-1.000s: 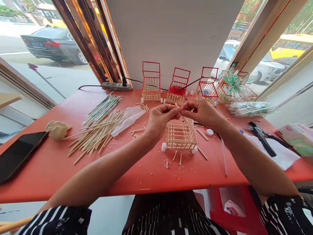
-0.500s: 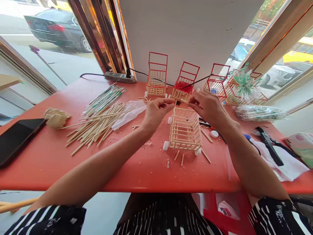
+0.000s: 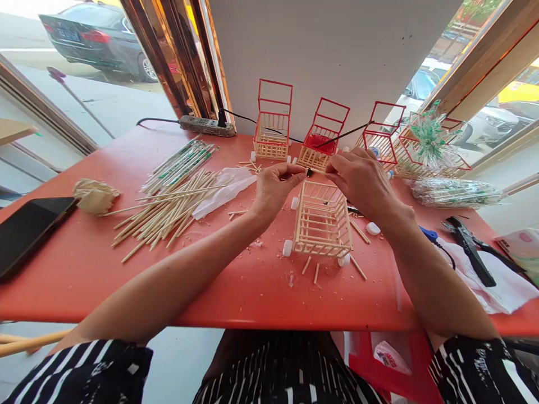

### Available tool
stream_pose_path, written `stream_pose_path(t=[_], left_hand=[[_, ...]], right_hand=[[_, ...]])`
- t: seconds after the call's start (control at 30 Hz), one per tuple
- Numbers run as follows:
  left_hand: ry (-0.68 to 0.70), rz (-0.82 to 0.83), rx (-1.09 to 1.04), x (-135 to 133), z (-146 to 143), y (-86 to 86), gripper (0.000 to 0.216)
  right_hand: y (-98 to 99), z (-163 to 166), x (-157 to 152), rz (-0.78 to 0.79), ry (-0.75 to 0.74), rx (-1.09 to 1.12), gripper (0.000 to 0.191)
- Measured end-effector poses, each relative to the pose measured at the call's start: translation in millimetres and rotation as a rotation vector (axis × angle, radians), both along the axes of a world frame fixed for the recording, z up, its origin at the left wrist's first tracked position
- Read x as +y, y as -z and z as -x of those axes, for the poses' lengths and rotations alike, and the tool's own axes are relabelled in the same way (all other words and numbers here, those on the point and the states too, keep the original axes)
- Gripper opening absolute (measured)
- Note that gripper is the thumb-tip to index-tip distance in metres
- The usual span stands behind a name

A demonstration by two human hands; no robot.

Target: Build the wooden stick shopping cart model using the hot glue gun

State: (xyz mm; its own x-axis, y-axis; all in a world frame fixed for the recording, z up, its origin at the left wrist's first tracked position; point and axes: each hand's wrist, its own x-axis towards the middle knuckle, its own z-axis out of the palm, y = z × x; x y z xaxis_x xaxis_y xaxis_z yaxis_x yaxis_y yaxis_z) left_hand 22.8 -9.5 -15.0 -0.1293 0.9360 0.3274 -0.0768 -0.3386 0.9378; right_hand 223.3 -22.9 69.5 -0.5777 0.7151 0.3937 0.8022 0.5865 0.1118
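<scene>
A short thin wooden stick (image 3: 318, 170) spans the gap between my hands, over the far end of a small cart made of wooden sticks (image 3: 323, 247). My left hand (image 3: 273, 193) pinches the stick's left end between thumb and fingers. At the other end, my right hand (image 3: 357, 178) is closed on the stick, its fingertips partly hidden. The cart stands on the table with white round wheels (image 3: 287, 248). Just past the stick, a cart with a red handle and red basket lining (image 3: 319, 141) stands partly covered by my right hand.
Left on the red table (image 3: 236, 297) lie loose wooden sticks (image 3: 168, 216), wrapped sticks (image 3: 179, 168), crumpled brown paper (image 3: 96, 196) and a phone (image 3: 33, 235). A power strip (image 3: 206, 126) sits behind. On the right are pliers (image 3: 469, 252) and a wrapped bundle (image 3: 458, 192). Other red-handled carts (image 3: 273, 134) line the wall.
The camera view has shifted slightly. Both hands keep their pinch on the stick above the cart's far end, with the right hand turned a little more over it.
</scene>
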Motion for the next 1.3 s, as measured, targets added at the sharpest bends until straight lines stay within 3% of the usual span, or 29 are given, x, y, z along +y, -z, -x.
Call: stream_pose_path(t=[1.03, 1.3], left_hand=[[-0.015, 0.014, -0.011, -2.4, -2.9, -5.9, 0.006], [-0.022, 0.031, 0.015, -4.2, -3.2, -8.0, 0.005]], right_hand=[[6.0, 9.4, 1.1, -0.058, 0.054, -0.058, 0.020], [8.5, 5.6, 3.7, -0.052, -0.008, -0.023, 0.021]])
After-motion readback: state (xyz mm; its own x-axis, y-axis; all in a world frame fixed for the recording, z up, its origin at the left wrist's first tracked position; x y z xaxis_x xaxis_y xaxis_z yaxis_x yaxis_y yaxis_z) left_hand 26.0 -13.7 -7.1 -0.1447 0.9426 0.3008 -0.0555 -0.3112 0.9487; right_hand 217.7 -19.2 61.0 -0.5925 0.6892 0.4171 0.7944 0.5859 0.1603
